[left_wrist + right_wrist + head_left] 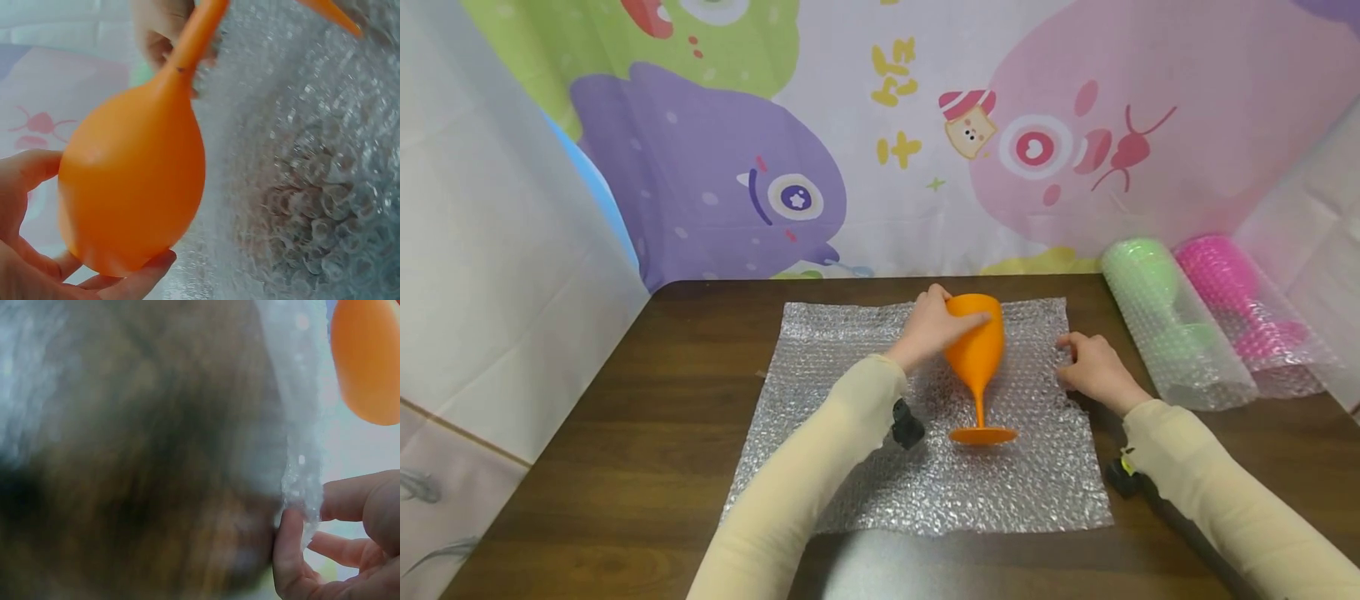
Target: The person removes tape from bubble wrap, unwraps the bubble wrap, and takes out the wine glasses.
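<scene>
Our left hand (929,328) gripped the orange goblet (976,357); our right hand (1099,367) pinched the bubble wrap (1037,487). We judged light, steady pressure best.

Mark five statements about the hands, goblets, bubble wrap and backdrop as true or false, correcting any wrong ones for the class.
1. The left hand holds the orange goblet by its bowl. True.
2. The right hand grips the orange goblet's foot. False: it pinches an edge of the bubble wrap sheet.
3. A green goblet and a pink goblet lie in bubble wrap at the right of the table. True.
4. The orange goblet is rolled up in bubble wrap. False: it is unwrapped.
5. The backdrop shows a purple cartoon monster. True.
</scene>
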The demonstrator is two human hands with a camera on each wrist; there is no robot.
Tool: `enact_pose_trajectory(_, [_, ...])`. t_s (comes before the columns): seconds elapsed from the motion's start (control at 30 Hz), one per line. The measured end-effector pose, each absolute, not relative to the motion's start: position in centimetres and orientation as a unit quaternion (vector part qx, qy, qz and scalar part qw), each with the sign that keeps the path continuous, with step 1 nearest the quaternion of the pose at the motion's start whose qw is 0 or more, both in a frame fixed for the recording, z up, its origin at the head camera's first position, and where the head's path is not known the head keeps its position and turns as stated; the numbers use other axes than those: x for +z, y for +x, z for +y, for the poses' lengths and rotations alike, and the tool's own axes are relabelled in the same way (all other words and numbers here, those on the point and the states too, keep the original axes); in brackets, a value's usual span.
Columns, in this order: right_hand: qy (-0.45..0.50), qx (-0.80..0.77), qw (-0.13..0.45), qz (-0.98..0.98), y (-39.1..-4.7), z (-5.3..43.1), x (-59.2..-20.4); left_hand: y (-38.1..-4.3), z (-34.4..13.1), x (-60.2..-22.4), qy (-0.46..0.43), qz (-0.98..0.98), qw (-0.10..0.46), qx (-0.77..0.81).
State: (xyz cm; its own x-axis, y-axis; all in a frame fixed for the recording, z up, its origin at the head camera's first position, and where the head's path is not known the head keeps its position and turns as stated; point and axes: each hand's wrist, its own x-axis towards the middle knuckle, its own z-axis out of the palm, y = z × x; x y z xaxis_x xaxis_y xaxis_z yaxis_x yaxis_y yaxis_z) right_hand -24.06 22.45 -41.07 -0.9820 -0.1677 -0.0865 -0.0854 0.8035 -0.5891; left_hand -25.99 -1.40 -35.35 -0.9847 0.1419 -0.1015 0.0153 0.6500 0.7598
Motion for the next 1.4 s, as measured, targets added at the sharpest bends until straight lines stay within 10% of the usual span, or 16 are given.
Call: enact_pose_trajectory(1.4, [-0.055, -0.331, 0.078, 0.939, -24.0, 22.6, -41.5, -26.1, -12.1, -30.1, 0.027, 0.881, -0.08, 0.465])
